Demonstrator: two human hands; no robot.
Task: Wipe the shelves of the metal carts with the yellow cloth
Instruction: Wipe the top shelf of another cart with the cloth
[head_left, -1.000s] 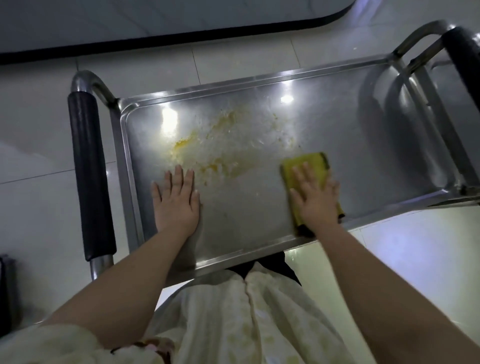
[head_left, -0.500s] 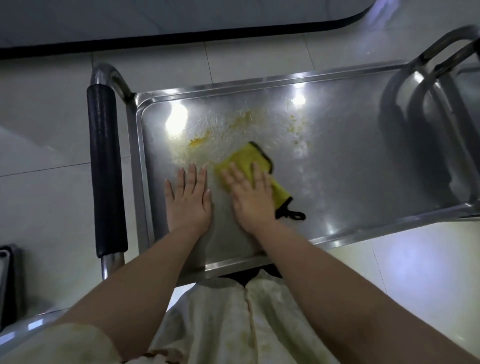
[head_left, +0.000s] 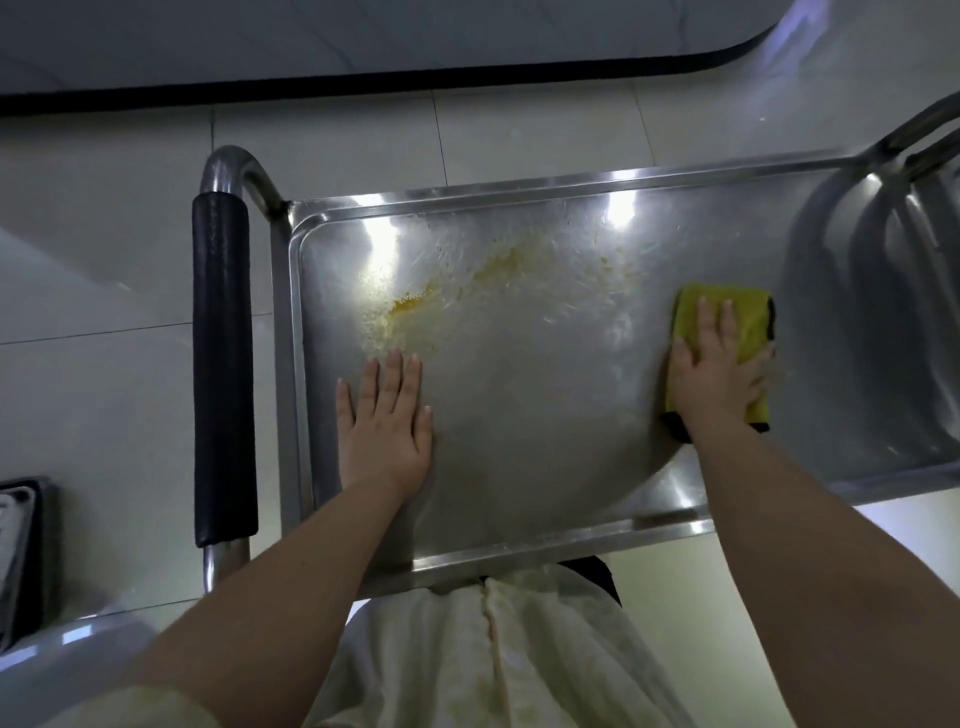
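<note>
On cart shelf (head_left: 519, 441): two hands (head_left: 387, 421), one yellow cloth (head_left: 748, 317).

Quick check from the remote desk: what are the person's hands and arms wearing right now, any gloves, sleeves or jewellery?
No gloves: the left hand and right hand are bare, with no visible rings, watch or bands. Both forearms are bare too. A pale cream sleeve only shows at the left upper arm, matching the cream garment over the torso.

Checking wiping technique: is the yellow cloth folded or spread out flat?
Folded. The yellow cloth is a compact pad barely wider than the right hand pressing it on the shelf.
</note>
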